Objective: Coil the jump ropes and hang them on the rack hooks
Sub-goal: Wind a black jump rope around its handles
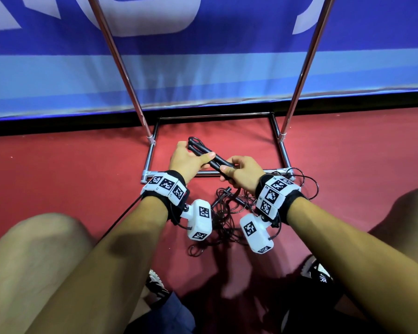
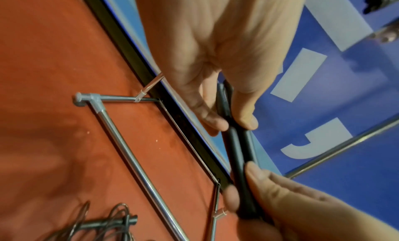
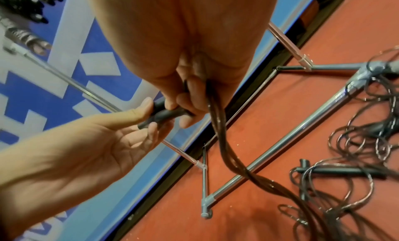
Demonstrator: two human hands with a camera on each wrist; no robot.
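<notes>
Two black jump rope handles (image 1: 209, 156) lie side by side, held above the rack base. My left hand (image 1: 188, 159) pinches the handles (image 2: 235, 149) at their far end between thumb and fingers. My right hand (image 1: 239, 173) grips their near end (image 3: 164, 115) together with the black cord (image 3: 218, 125), which hangs from the fist down to the floor. A tangle of more black rope (image 1: 225, 213) with another handle (image 3: 336, 172) lies on the red floor between my wrists.
The chrome rack (image 1: 121, 66) rises on two slanted poles from a rectangular base (image 1: 210, 173) on the red floor (image 1: 58, 169). A blue banner wall (image 1: 203, 68) stands right behind it. My knees and shoes frame the bottom of the head view.
</notes>
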